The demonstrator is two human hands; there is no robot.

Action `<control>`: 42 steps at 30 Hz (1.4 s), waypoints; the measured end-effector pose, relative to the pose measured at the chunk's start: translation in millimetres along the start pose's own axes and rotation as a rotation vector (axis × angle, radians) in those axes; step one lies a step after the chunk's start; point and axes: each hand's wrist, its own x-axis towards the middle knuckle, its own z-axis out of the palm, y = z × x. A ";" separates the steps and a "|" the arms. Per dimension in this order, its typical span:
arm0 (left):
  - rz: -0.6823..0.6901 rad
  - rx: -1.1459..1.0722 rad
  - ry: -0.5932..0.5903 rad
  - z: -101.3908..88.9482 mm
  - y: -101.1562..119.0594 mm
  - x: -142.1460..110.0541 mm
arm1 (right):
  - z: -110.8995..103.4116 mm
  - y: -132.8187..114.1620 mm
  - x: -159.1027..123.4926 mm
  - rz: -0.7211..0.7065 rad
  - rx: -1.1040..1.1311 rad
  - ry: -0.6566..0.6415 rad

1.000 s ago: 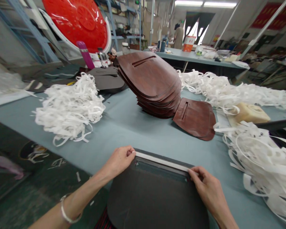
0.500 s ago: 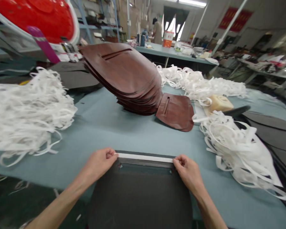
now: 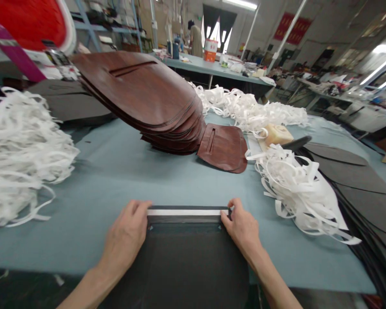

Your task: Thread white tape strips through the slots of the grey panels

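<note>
A dark leather panel [image 3: 183,262] with a long slot near its top lies at the near edge of the grey-blue table [image 3: 122,171]. A white tape strip [image 3: 183,212] runs along the panel's top edge above the slot. My left hand [image 3: 124,238] has its fingers closed, pressing on the strip's left end. My right hand [image 3: 241,227] pinches the strip's right end. Both hands rest on the panel.
A leaning stack of brown leather panels [image 3: 141,98] stands mid-table, with one brown panel [image 3: 223,148] flat beside it. Piles of white strips lie left [image 3: 19,146], right [image 3: 296,189] and behind [image 3: 251,107]. Dark sheets [image 3: 357,184] cover the right side. A person [image 3: 196,38] stands far back.
The view has swung rightward and come closer. The strip now lies level along the panel's top edge, and both hands have flattened down onto its ends.
</note>
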 end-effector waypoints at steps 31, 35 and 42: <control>0.220 -0.519 -0.285 -29.4 -30.4 71.1 | 55.6 -126.9 27.5 -0.814 0.457 -0.031; 0.495 -0.234 -0.171 -24.8 -33.2 58.1 | 60.9 -133.9 17.2 -0.891 0.128 0.119; 0.525 0.235 0.071 -1.3 -19.3 23.0 | 55.8 -136.6 3.0 -0.978 -0.175 0.178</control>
